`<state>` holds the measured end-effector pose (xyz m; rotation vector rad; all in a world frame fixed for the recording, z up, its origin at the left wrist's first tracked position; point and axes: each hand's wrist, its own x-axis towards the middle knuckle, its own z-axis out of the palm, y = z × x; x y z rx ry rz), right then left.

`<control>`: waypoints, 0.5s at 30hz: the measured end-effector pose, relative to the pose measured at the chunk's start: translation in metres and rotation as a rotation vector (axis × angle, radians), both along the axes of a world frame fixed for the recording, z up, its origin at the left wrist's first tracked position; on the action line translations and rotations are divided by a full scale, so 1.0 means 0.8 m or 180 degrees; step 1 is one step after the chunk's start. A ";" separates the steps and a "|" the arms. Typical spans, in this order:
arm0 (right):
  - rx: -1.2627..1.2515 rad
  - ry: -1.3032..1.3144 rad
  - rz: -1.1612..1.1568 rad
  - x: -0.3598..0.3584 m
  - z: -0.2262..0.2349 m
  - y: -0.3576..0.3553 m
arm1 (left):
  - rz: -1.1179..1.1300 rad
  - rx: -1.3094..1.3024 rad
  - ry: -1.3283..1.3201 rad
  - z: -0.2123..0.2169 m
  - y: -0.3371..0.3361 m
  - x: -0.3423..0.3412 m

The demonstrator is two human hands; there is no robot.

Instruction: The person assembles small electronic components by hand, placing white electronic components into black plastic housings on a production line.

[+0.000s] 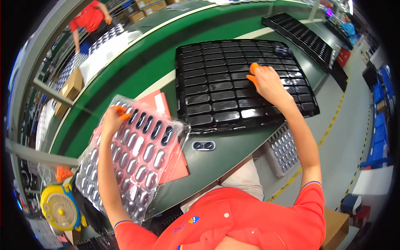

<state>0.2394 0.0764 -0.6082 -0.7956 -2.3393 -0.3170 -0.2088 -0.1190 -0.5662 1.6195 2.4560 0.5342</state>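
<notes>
My left hand (pixel 111 120), with orange finger covers, is at the upper left part of a clear plastic blister tray (pixel 139 173). Its fingertips are pinched together; whatever is between them is hidden. Beside them, a row of dark oval pieces (pixel 156 130) fills pockets along the tray's upper edge, while the other visible pockets look silvery and shiny. My right hand (pixel 268 84), also in orange finger covers, hovers over or touches a large black tray (pixel 216 89) of rectangular pockets. Its thumb and forefinger are apart, with nothing visible between them.
A pale oval piece with two dark round openings (pixel 203 145) lies on the green table (pixel 189 160). Pink sheets (pixel 180 164) lie under the clear tray. Another black tray (pixel 300 39) stands far right, a yellow fan (pixel 61 208) at left. A person (pixel 88 18) works across the bench.
</notes>
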 end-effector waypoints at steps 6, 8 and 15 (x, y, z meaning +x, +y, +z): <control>-0.0285 0.0343 0.0100 -0.006 0.028 -0.059 | 0.0112 0.0567 -0.0237 0.027 -0.004 -0.005; -0.1132 0.0954 0.0121 -0.013 0.036 -0.081 | -0.0303 0.0768 -0.1340 0.050 -0.020 0.018; -0.3208 0.2571 0.0775 -0.041 0.042 -0.138 | -0.1682 0.0522 -0.3820 0.051 -0.002 0.138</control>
